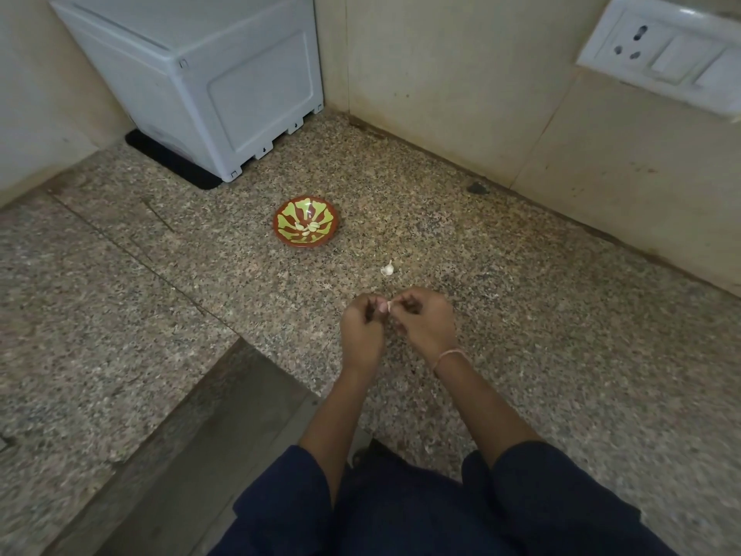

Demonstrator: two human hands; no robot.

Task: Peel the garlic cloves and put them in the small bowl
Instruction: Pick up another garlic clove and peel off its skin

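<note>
A small red bowl [306,227] with a green and yellow pattern stands on the granite counter and holds several peeled cloves. Below it and to the right, my left hand [363,329] and my right hand [427,325] meet above the counter. Both pinch one pale garlic clove [384,305] between their fingertips. A strip of its skin sticks out toward my right hand. Another piece of garlic [387,269], white with a pointed tip, lies on the counter between my hands and the bowl.
A white appliance [192,82] on a black mat stands in the far left corner. Tiled walls close the back and the right, with a switch and socket plate [661,54] on the right wall. The counter's front edge [224,399] drops away at lower left.
</note>
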